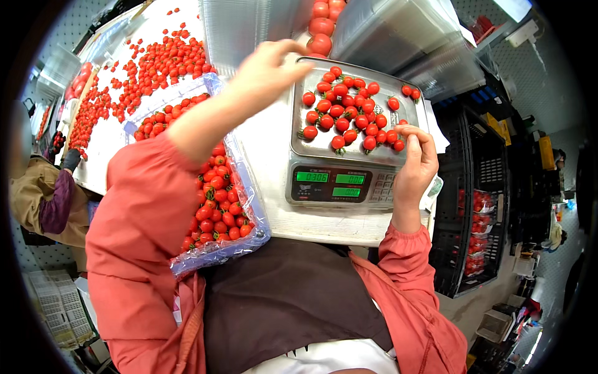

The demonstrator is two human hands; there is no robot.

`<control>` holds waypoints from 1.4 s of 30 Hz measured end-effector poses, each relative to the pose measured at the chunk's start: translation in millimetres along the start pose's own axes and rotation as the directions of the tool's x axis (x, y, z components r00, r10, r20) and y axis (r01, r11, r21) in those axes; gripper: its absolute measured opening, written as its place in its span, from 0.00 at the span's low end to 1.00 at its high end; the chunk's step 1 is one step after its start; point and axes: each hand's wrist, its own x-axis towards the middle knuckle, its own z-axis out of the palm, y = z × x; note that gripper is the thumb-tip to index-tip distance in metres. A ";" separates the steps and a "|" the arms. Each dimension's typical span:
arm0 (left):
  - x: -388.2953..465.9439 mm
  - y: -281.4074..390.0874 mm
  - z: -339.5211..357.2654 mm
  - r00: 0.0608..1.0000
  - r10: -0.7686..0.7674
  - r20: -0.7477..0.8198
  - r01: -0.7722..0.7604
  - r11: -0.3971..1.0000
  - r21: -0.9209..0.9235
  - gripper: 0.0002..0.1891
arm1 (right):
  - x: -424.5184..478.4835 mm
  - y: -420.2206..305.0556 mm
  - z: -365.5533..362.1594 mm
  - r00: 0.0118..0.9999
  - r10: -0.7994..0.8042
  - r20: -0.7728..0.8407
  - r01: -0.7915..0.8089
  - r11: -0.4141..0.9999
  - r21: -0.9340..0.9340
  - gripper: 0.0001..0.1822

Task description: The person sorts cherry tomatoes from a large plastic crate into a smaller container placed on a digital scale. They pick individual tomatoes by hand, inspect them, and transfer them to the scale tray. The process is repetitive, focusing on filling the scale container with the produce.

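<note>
Cherry tomatoes [347,100] with some green stems lie loose on the metal pan [303,140] of a digital scale [292,198] with green lit displays. Blurred in motion, my left hand [268,70] is over the pan's far left corner, fingers apart and nothing in them. My right hand [418,159] is at the pan's right edge, its bent fingertips close beside several tomatoes; whether they pinch one cannot be made out. Under my left forearm stands a blue crate [259,210] lined with clear film, holding many cherry tomatoes [217,205]; my sleeve hides part of it.
Loose cherry tomatoes [163,61] spread across the white table [280,219]. Stacked clear plastic containers [397,32] rise behind the scale, beside larger tomatoes [321,28]. Black crates [467,196] hold packed tomatoes at right. Another person [51,196] works at far left, one hand gloved.
</note>
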 end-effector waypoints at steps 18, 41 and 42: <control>-350.7 -21.5 -131.4 0.756 -0.368 -0.541 0.366 0.923 -0.116 0.08 | -46.2 -49.0 126.5 0.510 0.093 0.855 -0.061 0.996 -0.072 0.04; -360.0 -28.6 -89.6 0.736 -0.092 -0.671 0.226 0.967 0.115 0.02 | -59.3 -55.3 225.1 0.223 0.311 0.924 -0.636 0.765 -0.104 0.13; -360.4 -30.3 -90.9 0.733 -0.086 -0.675 0.233 0.964 0.130 0.02 | -57.9 -57.4 224.0 0.158 0.332 0.930 -0.701 0.701 -0.131 0.13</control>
